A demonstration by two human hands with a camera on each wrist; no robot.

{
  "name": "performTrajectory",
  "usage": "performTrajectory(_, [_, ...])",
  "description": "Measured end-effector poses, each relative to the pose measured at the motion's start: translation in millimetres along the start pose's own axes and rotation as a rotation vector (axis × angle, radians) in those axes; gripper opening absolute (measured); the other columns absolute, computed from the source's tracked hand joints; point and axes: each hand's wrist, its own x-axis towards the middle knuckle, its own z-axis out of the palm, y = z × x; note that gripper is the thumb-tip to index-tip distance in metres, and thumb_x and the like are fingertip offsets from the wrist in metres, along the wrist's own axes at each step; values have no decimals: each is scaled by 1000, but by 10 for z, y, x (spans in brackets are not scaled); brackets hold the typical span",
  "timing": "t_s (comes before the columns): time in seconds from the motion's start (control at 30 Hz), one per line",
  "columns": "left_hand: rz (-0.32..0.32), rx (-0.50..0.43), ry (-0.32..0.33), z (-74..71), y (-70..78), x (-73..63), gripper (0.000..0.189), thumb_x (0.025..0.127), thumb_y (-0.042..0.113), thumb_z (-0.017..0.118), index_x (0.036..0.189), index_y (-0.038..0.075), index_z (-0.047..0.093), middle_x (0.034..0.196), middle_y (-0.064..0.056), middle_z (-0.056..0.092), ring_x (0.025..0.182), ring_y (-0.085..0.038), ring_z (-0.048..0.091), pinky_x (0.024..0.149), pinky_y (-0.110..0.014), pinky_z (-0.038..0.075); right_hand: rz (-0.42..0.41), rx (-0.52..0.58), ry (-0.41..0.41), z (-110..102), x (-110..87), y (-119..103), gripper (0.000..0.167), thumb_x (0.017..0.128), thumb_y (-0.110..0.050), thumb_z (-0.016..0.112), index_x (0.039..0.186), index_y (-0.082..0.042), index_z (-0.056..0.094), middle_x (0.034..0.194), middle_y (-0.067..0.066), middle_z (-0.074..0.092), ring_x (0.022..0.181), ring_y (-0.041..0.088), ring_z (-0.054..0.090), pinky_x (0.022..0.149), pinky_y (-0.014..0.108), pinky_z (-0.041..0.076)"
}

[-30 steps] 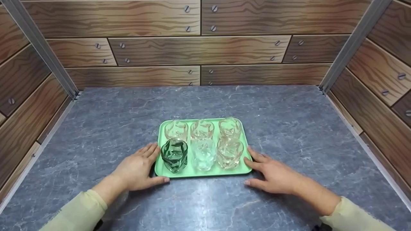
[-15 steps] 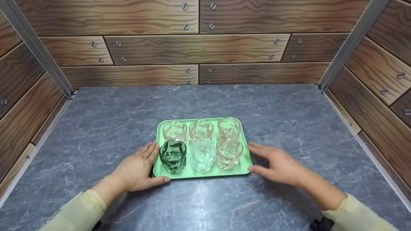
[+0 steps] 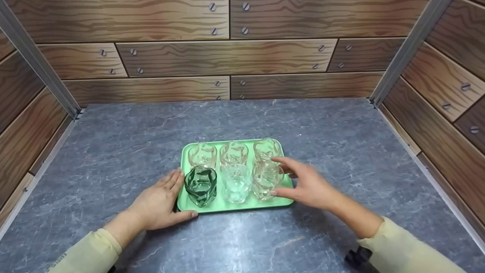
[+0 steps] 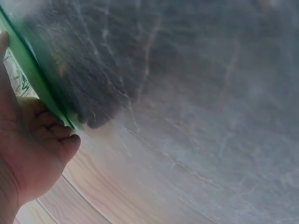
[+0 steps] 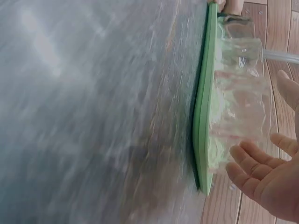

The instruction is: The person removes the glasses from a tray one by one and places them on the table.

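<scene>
A light green tray lies on the table, bearing several faceted glasses in two rows. My left hand touches the tray's left edge, fingers along the side and thumb at the front left corner; in the left wrist view the hand is at the tray edge. Beside it stands a dark green glass. My right hand reaches over the right edge with thumb and fingers spread on either side of the front right clear glass. The right wrist view shows this hand apart from that glass.
A pale clear glass stands mid front row, and clear glasses fill the back row. Grey marbled tabletop surrounds the tray. Wood-patterned walls enclose the back and sides, with grey posts at the corners.
My right hand has left the tray's right edge, risen and moved left over the tray toward the front right glass. The left hand stays at the left edge.
</scene>
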Motion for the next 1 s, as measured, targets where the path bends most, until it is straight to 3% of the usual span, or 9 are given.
performTrajectory(0.33, [-2, -13, 7, 3, -4, -8, 118, 94, 84, 49, 158, -14, 32, 164, -35, 30, 153, -49, 32, 125, -56, 31, 41, -27, 43, 185, 100, -15, 99, 79, -47, 93, 161, -15, 46, 156, 11, 54, 130, 32, 60, 108, 54, 53])
performTrajectory(0.57, [0, -28, 21, 6, -5, -4, 117, 94, 82, 51, 158, -15, 34, 163, -35, 32, 152, -49, 33, 125, -56, 32, 60, -68, 67, 235, 110, -33, 100, 78, -52, 92, 160, -18, 48, 155, 8, 56, 132, 32, 60, 109, 57, 51])
performTrajectory(1.0, [-7, -25, 8, 12, -3, -4, 119, 94, 84, 49, 158, -14, 33, 164, -35, 30, 153, -49, 32, 125, -56, 32, 20, -42, 86, 202, 68, -16, 92, 79, -38, 95, 157, -11, 53, 147, 8, 64, 118, 25, 66, 102, 47, 57])
